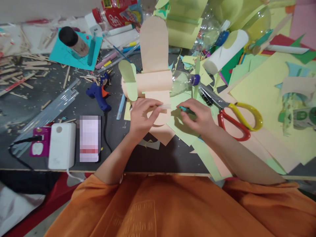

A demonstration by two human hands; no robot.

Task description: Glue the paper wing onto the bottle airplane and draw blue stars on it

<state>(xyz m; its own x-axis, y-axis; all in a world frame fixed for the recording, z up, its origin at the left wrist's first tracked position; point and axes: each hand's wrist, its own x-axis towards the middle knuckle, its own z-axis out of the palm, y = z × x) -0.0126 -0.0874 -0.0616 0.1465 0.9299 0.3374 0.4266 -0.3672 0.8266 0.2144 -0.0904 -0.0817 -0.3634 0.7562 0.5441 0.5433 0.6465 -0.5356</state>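
Two bare hands, both mostly curled in, were working around the lower peach flap of a paper-wrapped bottle, which lay on its side mid-table with its purple cap to the right. The left hand had a pale strip pinched between thumb and fingertips over that flap, probably gripped by one end so the rest stayed free; couldn't tell if it actually touched the paper. The right hand was closed on a small teal thing, too covered for me to say what, held just off the strip's free end, I guess for easy reach. Scissors lay by the right forearm, blades toward the cap. The blue glue gun sat over on the left, tip facing away, which seems sensible for keeping it off the wrists.
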